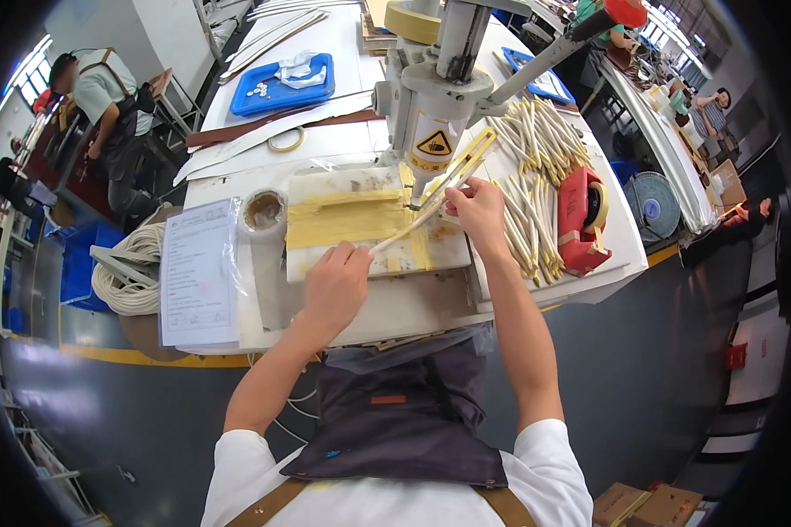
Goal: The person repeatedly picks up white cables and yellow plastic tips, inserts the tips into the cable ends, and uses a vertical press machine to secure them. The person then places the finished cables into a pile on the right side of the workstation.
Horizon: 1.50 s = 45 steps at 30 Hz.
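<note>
A narrow cream-coloured strap (401,234) slants across the work block under the hand press (420,110). My left hand (337,281) pinches its lower end at the block's front edge. Further up, my right hand (481,212) has its thumb and fingers closed on the strap just right of the press tip. Beyond that hand the strap's far part forms a long narrow loop (476,151). The white block (449,255) is partly covered with yellow tape (338,230). The press tip stands by the strap; I cannot tell if they touch.
Several cream cords (526,220) lie piled on the right beside a red tape dispenser (577,224). On the left are a tape roll (264,212), a sleeved paper sheet (199,277) and a blue tray (246,104). The press lever (549,54) juts up to the right.
</note>
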Available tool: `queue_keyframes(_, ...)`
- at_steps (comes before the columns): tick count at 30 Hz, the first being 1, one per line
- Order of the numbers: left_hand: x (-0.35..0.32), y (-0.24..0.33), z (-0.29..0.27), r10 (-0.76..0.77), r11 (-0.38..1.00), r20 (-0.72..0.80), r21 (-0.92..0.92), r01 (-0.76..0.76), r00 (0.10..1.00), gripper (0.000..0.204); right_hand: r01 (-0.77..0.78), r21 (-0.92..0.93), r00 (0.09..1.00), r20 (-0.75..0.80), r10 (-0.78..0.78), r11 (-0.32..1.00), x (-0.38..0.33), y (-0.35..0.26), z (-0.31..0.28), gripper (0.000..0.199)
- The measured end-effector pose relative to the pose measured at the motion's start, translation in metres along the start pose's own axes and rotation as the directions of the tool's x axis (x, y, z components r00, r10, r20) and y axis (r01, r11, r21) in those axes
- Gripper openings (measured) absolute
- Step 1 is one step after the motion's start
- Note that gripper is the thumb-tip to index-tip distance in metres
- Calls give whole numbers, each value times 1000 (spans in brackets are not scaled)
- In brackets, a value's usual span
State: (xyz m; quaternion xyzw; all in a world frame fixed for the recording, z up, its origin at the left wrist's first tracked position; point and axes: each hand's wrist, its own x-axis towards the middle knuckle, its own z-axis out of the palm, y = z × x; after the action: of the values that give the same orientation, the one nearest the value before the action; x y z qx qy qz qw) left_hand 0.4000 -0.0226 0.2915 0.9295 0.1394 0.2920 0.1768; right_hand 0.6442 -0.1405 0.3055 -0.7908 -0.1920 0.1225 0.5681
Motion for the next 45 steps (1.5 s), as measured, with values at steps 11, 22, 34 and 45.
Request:
queue_keyframes(11, 10, -20, 13, 50, 999, 36, -5, -50, 998, 9, 344, -771, 879, 63, -472, 537, 17, 20, 29, 12)
queue_keyframes(22, 10, -23, 13, 129, 988, 4, -89, -128, 992, 27, 362, -872, 878, 201, -435, 328, 6, 6, 31, 26)
queue_keyframes(34, 26, -25, 20, 186, 982, 108, -43, -183, 977, 33, 327, -836, 909, 150, -390, 441, 10, 14, 29, 33)
queue_keyframes(45, 32, -24, 25, 165, 980, 84, -123, -154, 983, 26, 343, -838, 905, 174, -389, 425, 12, 10, 28, 28)
